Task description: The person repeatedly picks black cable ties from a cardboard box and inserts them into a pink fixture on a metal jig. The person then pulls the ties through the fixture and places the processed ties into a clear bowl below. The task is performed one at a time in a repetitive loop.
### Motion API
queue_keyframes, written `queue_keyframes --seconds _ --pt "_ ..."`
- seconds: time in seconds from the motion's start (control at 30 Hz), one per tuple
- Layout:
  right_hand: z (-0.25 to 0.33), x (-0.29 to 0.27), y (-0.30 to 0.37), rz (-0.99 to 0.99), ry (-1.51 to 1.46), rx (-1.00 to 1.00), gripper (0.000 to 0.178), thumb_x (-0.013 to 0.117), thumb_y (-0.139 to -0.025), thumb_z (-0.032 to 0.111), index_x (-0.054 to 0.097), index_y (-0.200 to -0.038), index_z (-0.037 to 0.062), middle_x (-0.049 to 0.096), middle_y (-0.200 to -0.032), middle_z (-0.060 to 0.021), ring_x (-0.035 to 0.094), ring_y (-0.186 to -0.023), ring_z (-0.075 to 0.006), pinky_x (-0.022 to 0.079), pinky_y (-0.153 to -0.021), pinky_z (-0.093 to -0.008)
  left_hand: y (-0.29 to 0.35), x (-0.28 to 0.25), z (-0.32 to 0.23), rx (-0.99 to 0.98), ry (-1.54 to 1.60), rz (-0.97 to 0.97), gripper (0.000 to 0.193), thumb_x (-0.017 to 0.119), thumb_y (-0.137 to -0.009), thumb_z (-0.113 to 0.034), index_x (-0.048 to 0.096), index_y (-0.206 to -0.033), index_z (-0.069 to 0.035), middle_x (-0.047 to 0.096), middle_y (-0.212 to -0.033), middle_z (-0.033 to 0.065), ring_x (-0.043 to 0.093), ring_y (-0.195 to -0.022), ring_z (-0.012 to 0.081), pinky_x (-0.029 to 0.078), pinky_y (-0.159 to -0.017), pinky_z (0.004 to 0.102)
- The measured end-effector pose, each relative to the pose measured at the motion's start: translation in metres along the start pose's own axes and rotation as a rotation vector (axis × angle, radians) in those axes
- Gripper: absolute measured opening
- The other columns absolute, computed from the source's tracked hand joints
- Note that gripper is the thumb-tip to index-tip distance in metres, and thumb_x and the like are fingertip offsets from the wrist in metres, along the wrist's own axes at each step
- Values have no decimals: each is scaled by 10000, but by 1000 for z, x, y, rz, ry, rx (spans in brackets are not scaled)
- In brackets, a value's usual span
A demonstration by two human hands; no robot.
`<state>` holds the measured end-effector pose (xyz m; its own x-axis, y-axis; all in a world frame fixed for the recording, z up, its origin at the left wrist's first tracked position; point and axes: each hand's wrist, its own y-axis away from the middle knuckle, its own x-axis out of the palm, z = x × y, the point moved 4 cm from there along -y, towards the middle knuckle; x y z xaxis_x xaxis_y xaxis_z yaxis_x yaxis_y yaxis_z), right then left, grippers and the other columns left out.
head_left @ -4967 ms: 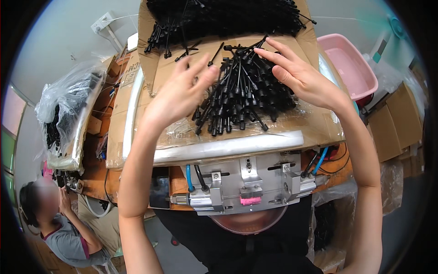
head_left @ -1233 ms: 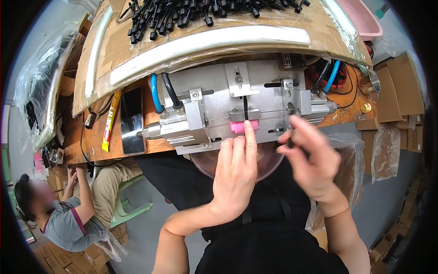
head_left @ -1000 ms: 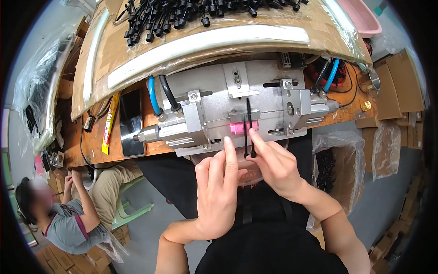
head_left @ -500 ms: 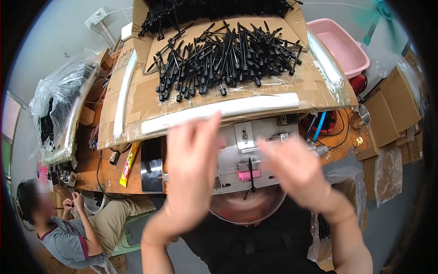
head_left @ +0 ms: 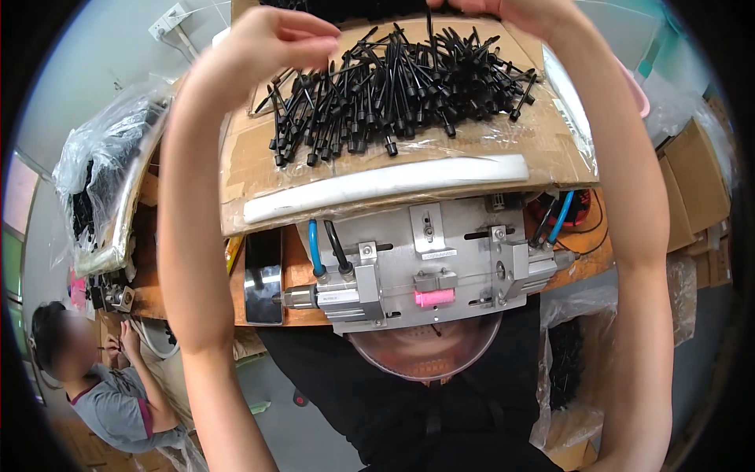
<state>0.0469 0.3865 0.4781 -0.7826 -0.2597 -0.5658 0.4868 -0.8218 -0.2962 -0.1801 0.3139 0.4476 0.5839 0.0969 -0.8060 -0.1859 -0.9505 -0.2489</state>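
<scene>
A heap of black rod-like plastic parts with thick cylindrical heads (head_left: pixel 393 102) lies on a cardboard sheet (head_left: pixel 472 145). My left hand (head_left: pixel 275 43) is over the heap's left end, thumb and fingers slightly apart, with nothing visible between them. At the top edge, my right hand (head_left: pixel 503 9) is partly cut off; its fingertips meet the upper end of an upright black rod (head_left: pixel 429 27). Nearer me sits a metal fixture plate (head_left: pixel 409 236) carrying a small pink block (head_left: pixel 435 298) and a cylinder on each side.
Below the plate is a clear bowl (head_left: pixel 425 358). A dark phone (head_left: pixel 263 279) lies left of the fixture. Blue air hoses (head_left: pixel 314 248) run into the cylinders. To the left a co-worker (head_left: pixel 118 393) sits; bagged black parts (head_left: pixel 566 358) stand to the right.
Both hands have moved from beside the fixture up and away to the heap. The black rod that stood across the pink block is gone from there.
</scene>
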Motion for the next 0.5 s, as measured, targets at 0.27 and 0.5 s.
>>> queue_keyframes --seconds 0.27,0.5 --pt "5 -13 56 -168 -691 -379 144 603 -961 118 619 -1030 -7 699 -1036 -173 653 -801 -181 563 -733 -252 69 -20 -22 202 158 -265 238 673 -930 -158 699 -1124 -23 682 -1020 18 602 -935 87 458 -918 228" --pt "-50 -24 208 -387 -519 -196 335 511 -1031 200 552 -1269 -33 647 -1140 -143 606 -990 -185 460 -876 -283 245 186 -81 135 -188 -199 661 633 -726 11 497 -1370 72 554 -953 98 524 -822 230 460 -780 330"
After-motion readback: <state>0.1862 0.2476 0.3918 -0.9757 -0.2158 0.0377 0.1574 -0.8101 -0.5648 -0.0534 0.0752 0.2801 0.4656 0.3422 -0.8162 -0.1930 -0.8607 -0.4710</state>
